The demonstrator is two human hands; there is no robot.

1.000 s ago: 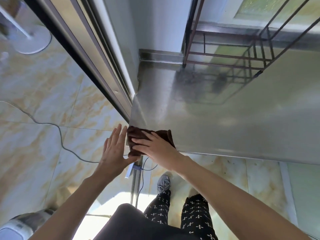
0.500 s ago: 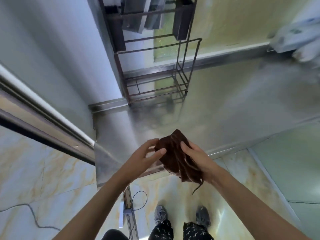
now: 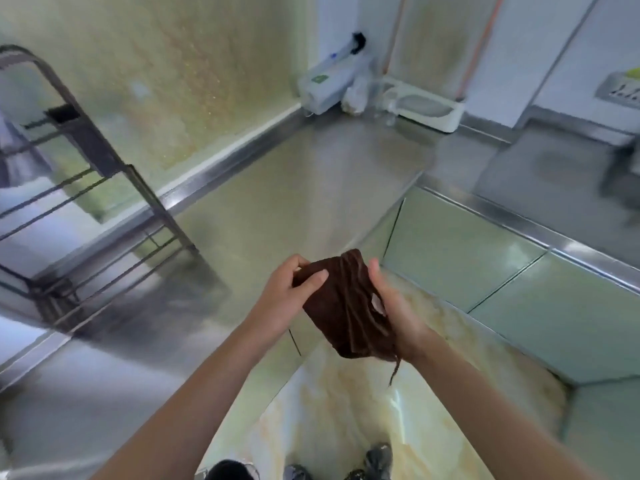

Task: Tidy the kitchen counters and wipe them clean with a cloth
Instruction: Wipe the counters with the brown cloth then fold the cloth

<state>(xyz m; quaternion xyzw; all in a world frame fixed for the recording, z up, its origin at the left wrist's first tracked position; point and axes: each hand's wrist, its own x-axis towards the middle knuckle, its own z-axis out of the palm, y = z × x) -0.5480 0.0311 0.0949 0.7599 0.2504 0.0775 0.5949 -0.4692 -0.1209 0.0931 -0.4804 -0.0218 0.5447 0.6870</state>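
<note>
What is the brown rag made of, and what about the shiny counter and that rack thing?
The brown cloth looks like soft, plush fabric, perhaps microfibre: it folds, droops and trails a loose thread. The counter looks like brushed stainless steel: grey, smooth, and mirroring the wall and rack. The rack seems to be thin dark metal bars, possibly painted or coated; blur leaves the finish unclear.
</note>
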